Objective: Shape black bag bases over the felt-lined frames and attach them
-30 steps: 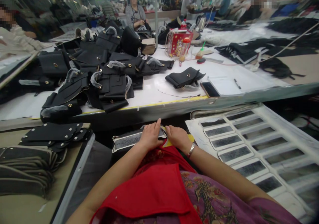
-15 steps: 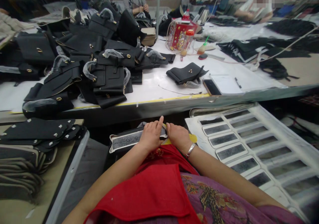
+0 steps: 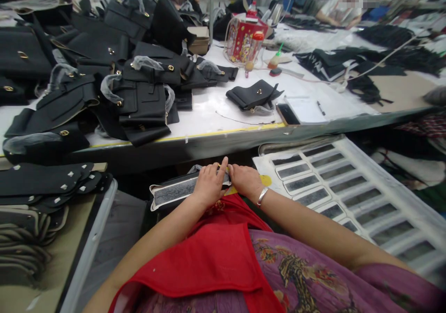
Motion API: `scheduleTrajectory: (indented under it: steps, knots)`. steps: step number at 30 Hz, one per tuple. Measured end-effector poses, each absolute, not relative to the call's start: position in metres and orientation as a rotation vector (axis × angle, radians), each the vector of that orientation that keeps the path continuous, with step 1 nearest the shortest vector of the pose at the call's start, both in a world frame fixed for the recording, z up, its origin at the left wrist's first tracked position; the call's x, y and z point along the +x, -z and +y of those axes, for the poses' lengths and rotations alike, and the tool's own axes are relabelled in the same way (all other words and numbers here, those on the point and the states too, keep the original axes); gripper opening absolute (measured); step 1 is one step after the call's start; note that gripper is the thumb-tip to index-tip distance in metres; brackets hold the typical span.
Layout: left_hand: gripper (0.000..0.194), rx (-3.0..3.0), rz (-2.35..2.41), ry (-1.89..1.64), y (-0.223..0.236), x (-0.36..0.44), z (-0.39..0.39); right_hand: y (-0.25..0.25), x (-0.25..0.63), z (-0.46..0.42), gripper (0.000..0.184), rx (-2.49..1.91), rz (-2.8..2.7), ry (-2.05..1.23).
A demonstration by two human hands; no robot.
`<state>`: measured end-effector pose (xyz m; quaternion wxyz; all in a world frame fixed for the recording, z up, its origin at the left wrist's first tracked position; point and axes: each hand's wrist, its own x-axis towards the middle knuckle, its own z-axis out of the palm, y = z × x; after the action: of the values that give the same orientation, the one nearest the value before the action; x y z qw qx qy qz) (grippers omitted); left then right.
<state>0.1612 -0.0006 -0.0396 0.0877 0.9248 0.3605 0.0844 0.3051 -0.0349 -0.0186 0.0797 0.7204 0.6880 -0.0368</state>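
So we've got the black bag piece (image 3: pixel 174 192) down at lap level, just in front of the red apron (image 3: pixel 195 262) and below the near edge of the white tabletop (image 3: pixel 205 113); its white-edged strip faces up at us, long axis running mostly left to right, right end a touch higher. Our left hand (image 3: pixel 211 185) is the nearer one by far; its grip is closed over the piece towards the right end, so most of the length sticks out to the left of the fingers; the underside of that hold is hidden from us. Our right hand (image 3: pixel 245 181) sits at that same right end, fingertips just beside the left ones; its grip looks narrow around a yellow piece (image 3: pixel 265 180), which pokes out on both sides; we reckon everything hinges on that short right end, though we can't tell whether the yellow touches it.
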Motion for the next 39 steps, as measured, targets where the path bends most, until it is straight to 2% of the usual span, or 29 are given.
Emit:
scheduleTrajectory:
  steps: [10,18,32,39]
  knots:
    - [0.094,2.767,1.049,-0.240,0.0400,0.1624,-0.0005,0.0243,0.3052,-0.0336,0.051,2.317,1.988,0.118]
    - [0.095,2.761,1.114,-0.360,0.0444,0.1638,-0.0065,0.0209,0.3104,-0.0355,0.050,2.181,2.116,0.146]
    - [0.098,2.771,1.126,-0.427,0.0447,0.1668,-0.0054,0.0241,0.3089,-0.0311,0.050,2.328,2.057,0.105]
    - [0.098,2.733,1.143,-0.454,0.0479,0.1668,-0.0078,0.0224,0.3117,-0.0325,0.050,2.239,2.178,0.090]
